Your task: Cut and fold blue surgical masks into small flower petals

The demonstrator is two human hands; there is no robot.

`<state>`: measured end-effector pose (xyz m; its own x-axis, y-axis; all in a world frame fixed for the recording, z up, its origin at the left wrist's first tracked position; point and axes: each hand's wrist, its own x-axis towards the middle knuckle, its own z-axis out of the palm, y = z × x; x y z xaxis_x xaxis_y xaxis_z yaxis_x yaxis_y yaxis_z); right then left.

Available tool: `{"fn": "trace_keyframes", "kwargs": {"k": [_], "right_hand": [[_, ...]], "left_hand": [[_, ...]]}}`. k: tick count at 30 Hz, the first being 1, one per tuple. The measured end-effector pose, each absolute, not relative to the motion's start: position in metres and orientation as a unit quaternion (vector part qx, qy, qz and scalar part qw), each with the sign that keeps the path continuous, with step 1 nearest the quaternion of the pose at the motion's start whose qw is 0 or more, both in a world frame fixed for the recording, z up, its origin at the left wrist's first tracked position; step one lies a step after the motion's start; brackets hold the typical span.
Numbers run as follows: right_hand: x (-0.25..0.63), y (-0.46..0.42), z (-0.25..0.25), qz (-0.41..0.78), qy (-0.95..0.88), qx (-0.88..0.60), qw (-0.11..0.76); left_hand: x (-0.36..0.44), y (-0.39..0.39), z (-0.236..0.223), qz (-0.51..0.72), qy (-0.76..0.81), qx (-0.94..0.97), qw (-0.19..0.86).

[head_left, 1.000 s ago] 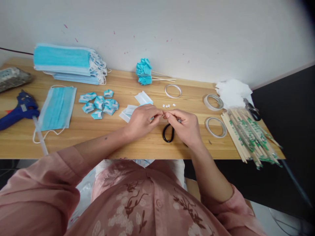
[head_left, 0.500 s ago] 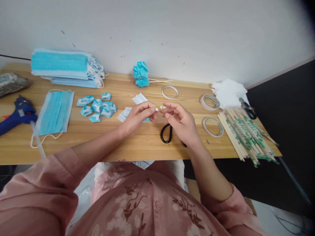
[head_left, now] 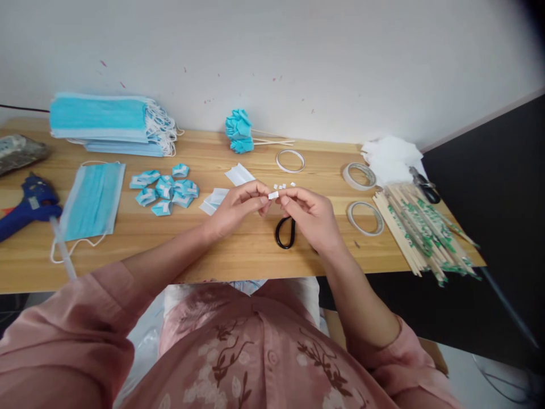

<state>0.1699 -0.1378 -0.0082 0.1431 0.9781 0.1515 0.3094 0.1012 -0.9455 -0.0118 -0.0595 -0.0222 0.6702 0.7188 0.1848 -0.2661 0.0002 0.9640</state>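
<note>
Pinching a small white strip (head_left: 273,195) above the worktop (head_left: 238,253), gripping its left end with the closed fingers of the left hand (head_left: 238,207) and its right end with the closed fingers of the right hand (head_left: 313,218). Hovering just in front of some tiny white bits (head_left: 284,186), while partly covering a black loop (head_left: 277,233) with the right hand. Passing to the left, seeing cut pieces (head_left: 239,174) near the left hand, then a cluster of folded blue pieces (head_left: 164,187), a flat mask (head_left: 94,201), a mask stack (head_left: 99,116) and a blue glue gun (head_left: 38,200). Looking beyond the hands, spotting blue flowers (head_left: 238,125) on thin sticks. Turning right, finding tape rolls (head_left: 351,183), a bundle of wrapped sticks (head_left: 426,233) and crumpled white sheets (head_left: 392,159) near the wall.
</note>
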Motion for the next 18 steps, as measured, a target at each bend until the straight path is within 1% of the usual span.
{"fn": "trace_keyframes", "kwargs": {"k": [9, 18], "right_hand": [[0.163, -0.135, -0.002, 0.313, -0.529, -0.596, 0.517], [0.159, -0.138, -0.001, 0.26, -0.522, -0.602, 0.546]], "left_hand": [[-0.011, -0.059, -0.02, 0.345, 0.217, 0.632, 0.66], [-0.008, -0.056, -0.023, 0.344, 0.268, 0.582, 0.686]]}}
